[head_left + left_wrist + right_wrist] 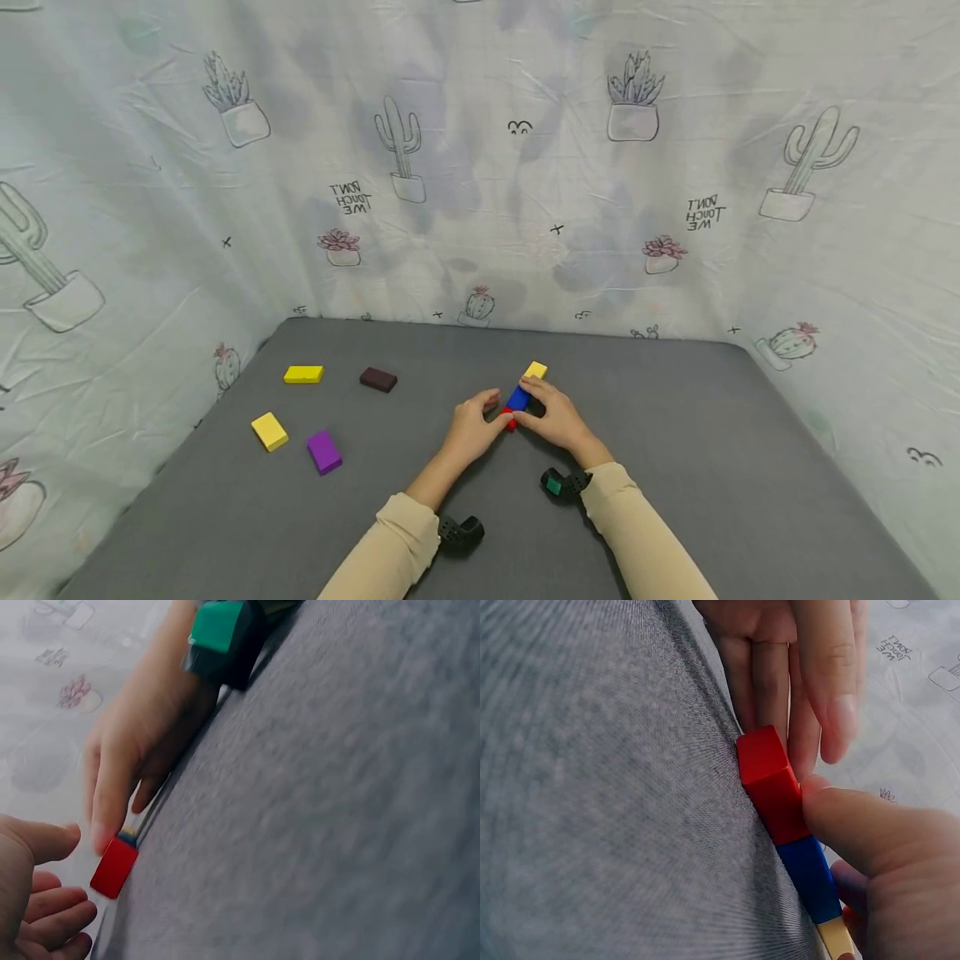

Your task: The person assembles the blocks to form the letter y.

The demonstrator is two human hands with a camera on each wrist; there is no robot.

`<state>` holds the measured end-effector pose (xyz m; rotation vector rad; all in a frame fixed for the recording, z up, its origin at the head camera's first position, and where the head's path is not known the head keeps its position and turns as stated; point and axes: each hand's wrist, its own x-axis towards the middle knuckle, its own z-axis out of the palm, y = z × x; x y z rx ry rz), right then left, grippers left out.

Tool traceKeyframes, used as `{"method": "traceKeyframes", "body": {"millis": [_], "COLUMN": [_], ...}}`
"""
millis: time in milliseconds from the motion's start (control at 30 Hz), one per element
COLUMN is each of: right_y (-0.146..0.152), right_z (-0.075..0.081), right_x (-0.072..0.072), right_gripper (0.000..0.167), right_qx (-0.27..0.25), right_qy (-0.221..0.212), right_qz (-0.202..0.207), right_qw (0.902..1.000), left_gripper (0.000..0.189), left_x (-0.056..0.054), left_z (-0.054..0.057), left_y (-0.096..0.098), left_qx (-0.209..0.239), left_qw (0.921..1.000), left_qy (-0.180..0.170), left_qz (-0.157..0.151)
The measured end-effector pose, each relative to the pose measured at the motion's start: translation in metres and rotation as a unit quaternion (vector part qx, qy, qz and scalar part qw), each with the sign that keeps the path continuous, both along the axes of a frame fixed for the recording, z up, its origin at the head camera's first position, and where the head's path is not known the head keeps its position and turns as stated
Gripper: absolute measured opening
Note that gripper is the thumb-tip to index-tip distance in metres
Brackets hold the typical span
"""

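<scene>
Red (774, 799), blue (810, 879) and pale yellow (536, 370) blocks lie end to end in a slanting row on the grey tabletop, the red nearest the person. My right hand (555, 418) is over the row from the right, thumb touching the red block's upper edge. Its other fingers reach along the blue block toward the yellow one and are partly hidden in the right wrist view. On the other side, my left hand (472, 429) has its fingers loosely bent beside the red block. A gap shows between its thumb and that block in the left wrist view.
To the left on the table (637, 542) lie a bright yellow block (303, 375), a dark brown block (378, 380), a pale yellow block (269, 432) and a purple block (325, 452). A patterned curtain (465, 167) surrounds the back and sides.
</scene>
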<state>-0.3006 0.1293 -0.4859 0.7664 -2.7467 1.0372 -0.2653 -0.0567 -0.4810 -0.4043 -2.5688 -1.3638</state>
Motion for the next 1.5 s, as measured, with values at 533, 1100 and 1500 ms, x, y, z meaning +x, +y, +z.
{"method": "traceKeyframes", "body": {"millis": [533,1100,1500], "right_y": [0.003,0.004,0.004], "right_z": [0.000,-0.001,-0.003], "right_x": [0.001,-0.001,-0.001], "right_gripper": [0.063,0.062,0.062], "right_qx": [0.004,0.014,0.009], "right_qy": [-0.018,-0.017,-0.021], "right_qz": [-0.001,0.002,0.009], "right_qw": [0.9998,0.9997,0.9997], "left_gripper": [0.046,0.054,0.057], "left_x": [-0.015,-0.021,-0.019], "left_z": [-0.001,0.002,0.005], "left_y": [-0.044,-0.080,-0.108], "left_qx": [0.052,0.080,0.115], "left_qw": [0.9946,0.9883,0.9699], "left_qy": [-0.006,-0.025,-0.016], "left_qz": [0.089,0.127,0.214]}}
